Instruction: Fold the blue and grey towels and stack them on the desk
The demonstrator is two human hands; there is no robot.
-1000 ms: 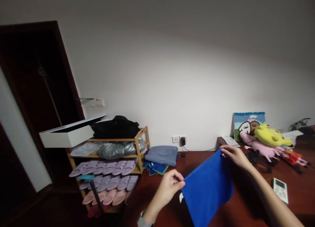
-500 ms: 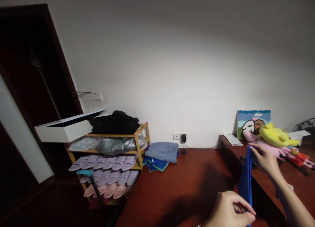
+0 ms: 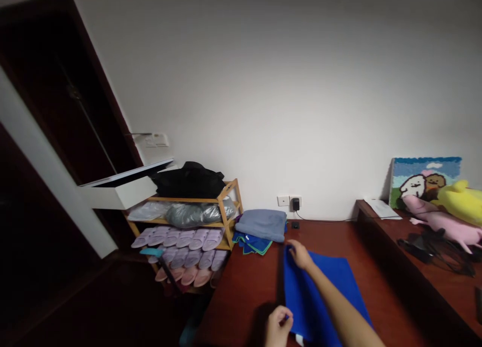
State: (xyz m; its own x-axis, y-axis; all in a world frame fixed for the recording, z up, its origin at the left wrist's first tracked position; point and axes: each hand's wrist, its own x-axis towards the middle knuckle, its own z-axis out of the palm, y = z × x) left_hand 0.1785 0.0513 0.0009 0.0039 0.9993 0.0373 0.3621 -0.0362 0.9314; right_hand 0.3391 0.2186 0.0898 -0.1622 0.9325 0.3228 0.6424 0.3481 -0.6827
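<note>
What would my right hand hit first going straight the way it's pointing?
Your right hand would probably meet the folded grey-blue towel first, though depth is hard to judge.

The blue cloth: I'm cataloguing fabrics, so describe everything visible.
The blue cloth is plain and looks like soft fabric, a white tag at its near edge. It spreads over the reddish-brown table, contact unclear, running out of frame. The right hand holds its far left corner, the left hand its nearer left edge; the right forearm hides part.
</note>
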